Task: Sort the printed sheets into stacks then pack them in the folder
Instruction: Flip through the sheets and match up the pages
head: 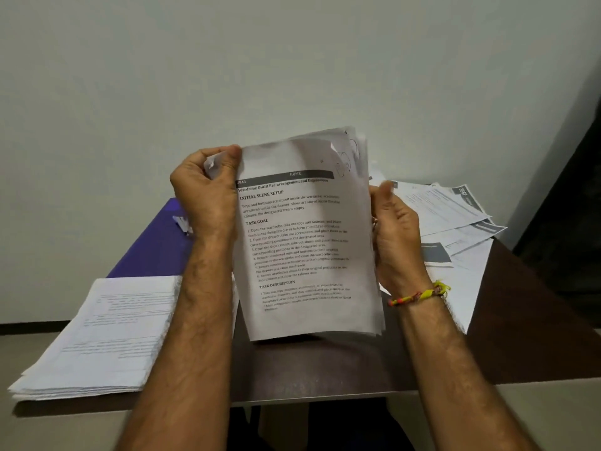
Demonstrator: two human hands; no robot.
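Upright, thin creased sheets: left hand grip curled on top corner, right hand clasps edge.

- We raise both bare forearms up from the bottom of the view, wrists bent slightly inward.
- Our left hand is curled tight, thumb and fingers pinching at its upper right.
- Our right hand faces it, palm inward, fingers curled and partly blurred.
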